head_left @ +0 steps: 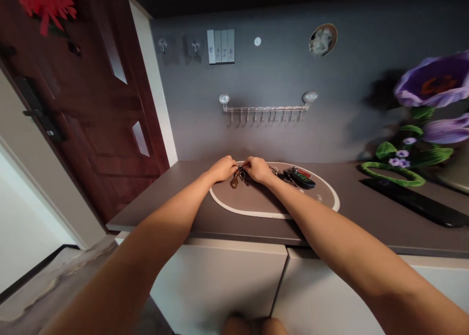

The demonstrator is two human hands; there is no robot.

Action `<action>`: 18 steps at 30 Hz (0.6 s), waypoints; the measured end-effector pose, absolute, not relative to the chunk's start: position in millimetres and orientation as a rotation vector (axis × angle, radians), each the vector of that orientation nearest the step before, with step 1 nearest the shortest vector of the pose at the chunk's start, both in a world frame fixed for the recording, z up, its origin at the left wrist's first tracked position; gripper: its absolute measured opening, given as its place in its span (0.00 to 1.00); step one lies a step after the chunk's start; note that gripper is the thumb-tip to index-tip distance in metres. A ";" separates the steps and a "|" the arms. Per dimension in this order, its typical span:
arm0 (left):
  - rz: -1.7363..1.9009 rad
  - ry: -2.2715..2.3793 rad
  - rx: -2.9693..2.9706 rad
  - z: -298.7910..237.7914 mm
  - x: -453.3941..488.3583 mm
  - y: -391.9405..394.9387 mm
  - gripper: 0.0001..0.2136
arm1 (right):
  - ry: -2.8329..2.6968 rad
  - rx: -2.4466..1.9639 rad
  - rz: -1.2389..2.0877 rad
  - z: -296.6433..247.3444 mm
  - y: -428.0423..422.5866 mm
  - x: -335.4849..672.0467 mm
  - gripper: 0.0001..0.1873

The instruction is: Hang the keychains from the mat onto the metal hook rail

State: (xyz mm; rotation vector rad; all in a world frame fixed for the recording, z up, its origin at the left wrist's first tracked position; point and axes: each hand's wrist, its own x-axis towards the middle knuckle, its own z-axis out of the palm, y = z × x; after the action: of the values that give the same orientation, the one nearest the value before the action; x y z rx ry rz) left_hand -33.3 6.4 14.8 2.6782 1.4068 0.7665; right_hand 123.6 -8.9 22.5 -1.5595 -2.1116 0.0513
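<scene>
Both of my hands are over the left part of an oval brown mat (252,212) with a white rim. My left hand (223,169) has its fingers closed at the left side of a bunch of keys (242,175). Against the same bunch, from the right, my right hand (257,169) is closed in a pinch. A brown piece (234,182) hangs or lies at the bunch's lower left. Further right on the mat lies a second group of keys with a dark fob (302,179) and a red tag. The fingertips are partly hidden.
A clear rail with several hooks (269,109) is fixed to the grey wall behind the mat. Purple artificial flowers (432,81) and a long black object (414,201) are on the counter's right. A dark red door (98,110) stands at the left.
</scene>
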 end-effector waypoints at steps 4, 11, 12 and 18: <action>0.688 1.444 2.738 18.2 -37.3 5.8 0.10 | -2.119 -1.549 0.058 21.8 -7.5 123.0 0.11; 0.721 1.431 2.821 20.3 -43.8 6.6 0.12 | -2.119 -1.551 0.078 21.9 -7.2 123.1 0.10; 0.732 1.432 2.815 21.2 -44.2 5.9 0.12 | -2.116 -1.551 0.086 22.1 -7.5 123.1 0.10; 0.762 1.525 2.804 30.5 -44.9 -2.0 0.11 | -2.093 -1.556 0.108 23.6 -9.7 121.9 0.11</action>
State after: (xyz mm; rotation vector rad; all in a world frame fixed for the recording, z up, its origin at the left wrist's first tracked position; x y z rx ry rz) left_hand -44.9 -2.0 30.5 2.8044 1.5246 0.7623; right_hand 121.9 -9.7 23.6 -1.5555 -2.0928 0.1075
